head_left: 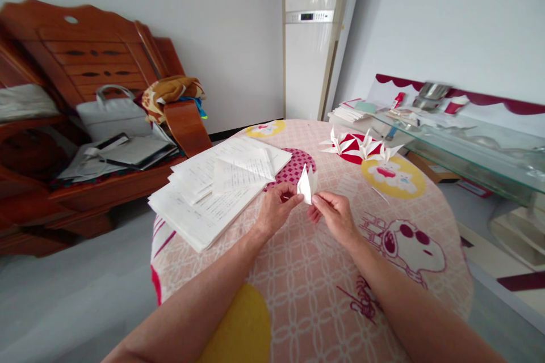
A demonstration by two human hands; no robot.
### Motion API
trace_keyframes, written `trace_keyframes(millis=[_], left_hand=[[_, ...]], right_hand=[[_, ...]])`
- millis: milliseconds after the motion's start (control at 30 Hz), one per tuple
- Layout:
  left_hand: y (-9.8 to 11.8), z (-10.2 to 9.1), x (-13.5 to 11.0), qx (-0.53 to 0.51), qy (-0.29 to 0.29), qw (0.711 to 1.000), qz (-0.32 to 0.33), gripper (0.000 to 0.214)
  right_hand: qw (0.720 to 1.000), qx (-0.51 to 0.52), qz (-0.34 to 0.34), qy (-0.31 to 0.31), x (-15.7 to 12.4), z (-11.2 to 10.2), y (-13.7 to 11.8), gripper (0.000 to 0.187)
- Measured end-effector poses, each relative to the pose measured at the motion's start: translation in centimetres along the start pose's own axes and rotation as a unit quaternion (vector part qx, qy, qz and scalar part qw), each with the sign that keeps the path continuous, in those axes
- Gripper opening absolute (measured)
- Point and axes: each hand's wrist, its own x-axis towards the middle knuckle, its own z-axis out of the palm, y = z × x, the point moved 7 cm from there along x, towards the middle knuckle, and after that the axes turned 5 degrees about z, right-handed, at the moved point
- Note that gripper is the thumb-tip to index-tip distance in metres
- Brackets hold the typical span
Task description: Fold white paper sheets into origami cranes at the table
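Note:
Between my two hands, above the middle of the table, is a small folded white paper (306, 184) with upright pointed flaps, like a part-folded origami crane. My left hand (276, 208) pinches its lower left side between thumb and fingers. On the lower right corner, my right hand (335, 212) closes thumb and forefinger, its other fingers curled beneath. Several finished white paper cranes (366, 146) stand in a cluster toward the table's far right. Left of my hands lies a stack of handwritten paper sheets (200, 212), topped by a loose creased sheet (244, 170).
A patterned pink cloth (298, 295) covers the round table. To the left stands a wooden bench (97, 51) with a grey bag (108, 116) and papers. At right is a glass shelf unit (468, 150) holding small items. A tall white cabinet air conditioner (309, 62) stands behind.

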Motion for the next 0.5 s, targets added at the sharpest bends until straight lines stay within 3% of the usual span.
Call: trace_keyframes(millis=[500], left_hand=[[-0.07,0.89,-0.03,-0.006,-0.048,0.999,0.018,0.027]], right_hand=[[0.998,-0.048,0.031,0.023,-0.25,-0.25,0.0,0.024]])
